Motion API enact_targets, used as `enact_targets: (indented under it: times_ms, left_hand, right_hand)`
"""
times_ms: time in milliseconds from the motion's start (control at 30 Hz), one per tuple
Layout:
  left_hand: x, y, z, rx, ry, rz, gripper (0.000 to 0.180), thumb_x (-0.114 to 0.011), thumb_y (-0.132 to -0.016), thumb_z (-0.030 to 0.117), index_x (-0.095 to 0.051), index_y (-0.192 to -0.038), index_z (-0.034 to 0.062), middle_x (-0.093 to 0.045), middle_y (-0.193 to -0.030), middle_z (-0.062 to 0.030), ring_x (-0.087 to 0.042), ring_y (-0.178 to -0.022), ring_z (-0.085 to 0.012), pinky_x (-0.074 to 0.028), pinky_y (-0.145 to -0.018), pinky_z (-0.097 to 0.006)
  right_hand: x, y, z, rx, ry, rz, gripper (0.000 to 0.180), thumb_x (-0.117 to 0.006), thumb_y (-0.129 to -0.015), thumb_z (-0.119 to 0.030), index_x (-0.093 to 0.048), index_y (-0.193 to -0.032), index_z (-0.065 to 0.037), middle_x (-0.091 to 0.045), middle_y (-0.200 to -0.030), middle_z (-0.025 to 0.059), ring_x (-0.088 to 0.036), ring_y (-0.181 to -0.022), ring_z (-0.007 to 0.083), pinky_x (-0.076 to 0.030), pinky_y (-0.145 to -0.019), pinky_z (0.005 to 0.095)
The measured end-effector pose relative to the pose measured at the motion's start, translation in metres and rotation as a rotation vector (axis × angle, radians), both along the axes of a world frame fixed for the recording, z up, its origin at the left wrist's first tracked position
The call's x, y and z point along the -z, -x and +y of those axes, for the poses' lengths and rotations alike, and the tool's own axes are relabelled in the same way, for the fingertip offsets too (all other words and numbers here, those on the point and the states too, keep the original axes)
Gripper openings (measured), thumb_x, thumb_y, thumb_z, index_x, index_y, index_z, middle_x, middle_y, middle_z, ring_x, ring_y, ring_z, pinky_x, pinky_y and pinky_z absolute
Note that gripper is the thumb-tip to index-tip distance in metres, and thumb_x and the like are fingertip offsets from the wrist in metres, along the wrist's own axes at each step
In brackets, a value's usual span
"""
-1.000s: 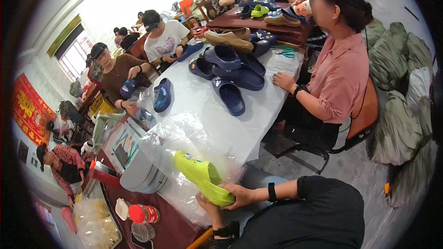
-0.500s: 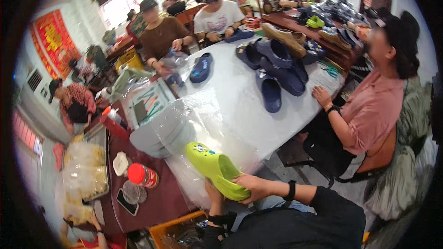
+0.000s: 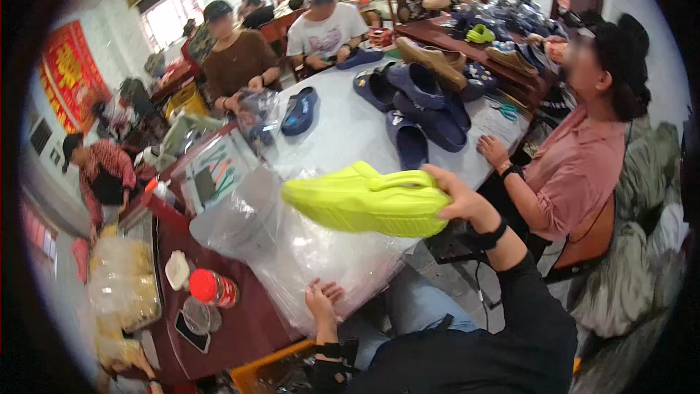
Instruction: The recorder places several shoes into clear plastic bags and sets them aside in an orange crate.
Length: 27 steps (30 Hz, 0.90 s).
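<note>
A lime-green clog (image 3: 368, 201) is raised over the near part of the table, its toe pointing left and its side turned toward me. My right hand (image 3: 463, 197) grips it by the heel end. Below and to the left, my left hand (image 3: 322, 300) lies with fingers stretched out on a stack of clear plastic bags (image 3: 343, 263) at the table's near edge, holding nothing that I can see. Several navy clogs (image 3: 430, 113) are heaped farther back on the white tabletop (image 3: 321, 149), with a single blue clog (image 3: 298, 111) to their left.
A red-lidded jar (image 3: 213, 288), a phone (image 3: 192, 332) and a tray of tools (image 3: 211, 175) are on the left. Teal scissors (image 3: 504, 111) lie at the right edge. A person in pink (image 3: 576, 168) sits on the right; others work across the table.
The lime-green clog has gone up and turned onto its side, carried by my right hand. My left hand has let go of it and now rests on the plastic bags.
</note>
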<state>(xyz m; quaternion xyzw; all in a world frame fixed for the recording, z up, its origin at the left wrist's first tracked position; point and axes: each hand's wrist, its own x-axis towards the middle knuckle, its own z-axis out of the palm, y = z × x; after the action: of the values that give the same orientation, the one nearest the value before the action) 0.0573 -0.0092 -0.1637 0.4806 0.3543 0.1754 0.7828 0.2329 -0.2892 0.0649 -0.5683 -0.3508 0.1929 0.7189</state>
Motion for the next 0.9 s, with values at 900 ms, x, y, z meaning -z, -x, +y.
enact_targets:
  times_ms: [900]
  left_hand:
    - [-0.005, 0.011, 0.000, 0.056, -0.102, 0.067, 0.026, -0.029, -0.100, 0.020, -0.040, -0.111, 0.0003, -0.058, -0.084, -0.0196, -0.064, -0.065, -0.0282, -0.054, -0.050, -0.030]
  right_hand:
    - [0.096, -0.225, 0.034, 1.435, 0.782, -0.837, 0.068, -0.066, -0.074, -0.017, -0.037, -0.136, -0.020, -0.023, -0.144, 0.0208, -0.029, -0.128, 0.0423, -0.030, -0.101, 0.0500]
